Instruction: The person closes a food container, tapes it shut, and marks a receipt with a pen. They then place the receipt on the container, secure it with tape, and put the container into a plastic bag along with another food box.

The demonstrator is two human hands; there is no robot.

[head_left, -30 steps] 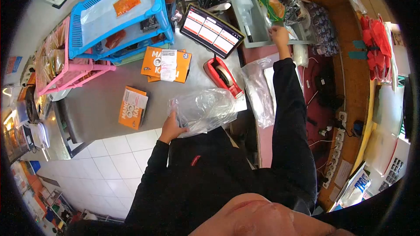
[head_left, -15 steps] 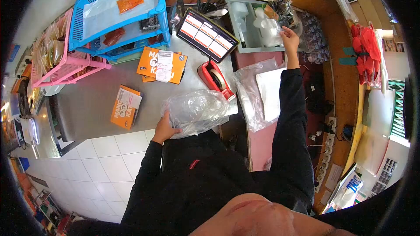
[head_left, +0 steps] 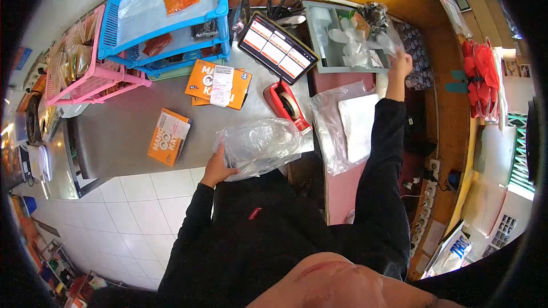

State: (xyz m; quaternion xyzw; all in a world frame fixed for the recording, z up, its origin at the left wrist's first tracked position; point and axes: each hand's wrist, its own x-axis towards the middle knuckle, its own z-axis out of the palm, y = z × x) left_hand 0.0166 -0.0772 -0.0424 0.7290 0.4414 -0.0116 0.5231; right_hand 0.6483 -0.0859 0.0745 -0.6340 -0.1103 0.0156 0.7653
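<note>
My left hand (head_left: 216,168) grips the near left edge of a clear plastic bag (head_left: 257,141) at the metal table's front edge. My right hand (head_left: 402,64) is closed at the right rim of a grey tray (head_left: 315,64); a thin clear plastic piece seems to be at its fingertips, blurred. Inside the tray lie white translucent plastic items (head_left: 356,48) and a dark crumpled bag (head_left: 375,18). Below the tray, white sheets (head_left: 358,128) lie on more clear plastic (head_left: 330,131). A red tape dispenser (head_left: 278,101) stands just behind the bag.
Orange boxes (head_left: 219,84) and another orange box (head_left: 169,137) lie on the metal table (head_left: 114,137). A tablet (head_left: 278,47) leans behind them. Blue stacked baskets (head_left: 222,8) and a pink basket (head_left: 98,74) stand left. Power sockets (head_left: 423,205) line the right wall.
My right hand has moved right, from inside the tray to its right rim. White translucent plastic items now show in the tray. My left hand has stayed on the bag.
</note>
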